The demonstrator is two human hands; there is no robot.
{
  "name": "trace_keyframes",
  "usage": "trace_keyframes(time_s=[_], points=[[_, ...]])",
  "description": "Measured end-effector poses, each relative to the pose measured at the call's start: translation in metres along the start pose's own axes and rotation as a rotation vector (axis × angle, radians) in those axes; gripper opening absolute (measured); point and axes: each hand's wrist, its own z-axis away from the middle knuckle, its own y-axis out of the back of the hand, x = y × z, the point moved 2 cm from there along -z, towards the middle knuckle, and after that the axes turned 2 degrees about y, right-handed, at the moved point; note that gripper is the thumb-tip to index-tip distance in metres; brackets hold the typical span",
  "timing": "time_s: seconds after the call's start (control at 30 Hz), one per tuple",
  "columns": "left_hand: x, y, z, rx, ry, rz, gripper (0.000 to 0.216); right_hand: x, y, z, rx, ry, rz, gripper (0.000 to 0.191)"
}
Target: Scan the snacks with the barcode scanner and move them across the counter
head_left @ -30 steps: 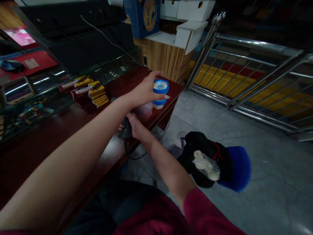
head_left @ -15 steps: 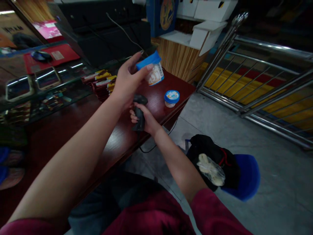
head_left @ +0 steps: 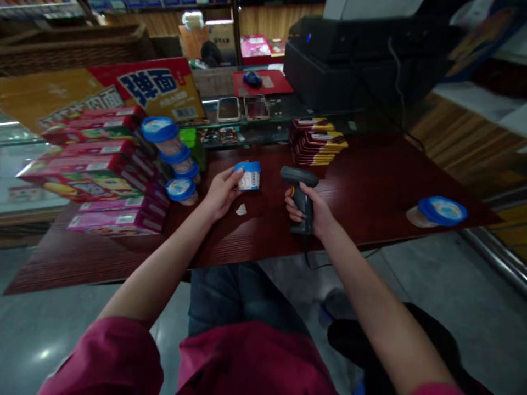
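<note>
My left hand (head_left: 222, 190) is closed on a small blue-lidded cup (head_left: 248, 176), tipped on its side just above the dark red counter (head_left: 370, 192), its label toward the scanner. My right hand (head_left: 313, 211) grips a black barcode scanner (head_left: 300, 189) by its handle, its head pointing at the cup. Another blue-lidded cup (head_left: 438, 211) stands alone at the counter's right end. Several more such cups (head_left: 171, 151) are piled at the left beside stacked red and pink boxes (head_left: 99, 170).
A stack of yellow and dark red packets (head_left: 316, 141) lies behind the scanner. A black register (head_left: 354, 60) stands at the back right, phones (head_left: 242, 107) and a red mat (head_left: 261, 82) on the glass case behind. The scanner's cable hangs over the counter's front edge.
The view has swung left along the counter. My left hand has lowered the cup from chest height to just above the counter, and the scanner is raised toward it.
</note>
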Motion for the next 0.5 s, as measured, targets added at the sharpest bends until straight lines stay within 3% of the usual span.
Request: trace_keyframes(time_s=[0.17,0.5], points=[[-0.007,0.031,0.008,0.035,-0.028,0.084,0.065,0.016,-0.026,-0.020,-0.117,-0.094,0.087,0.033],[-0.014,0.035,0.009,0.065,-0.088,0.077,0.074,0.022,-0.028,-0.012,-0.107,-0.132,0.211,0.039]])
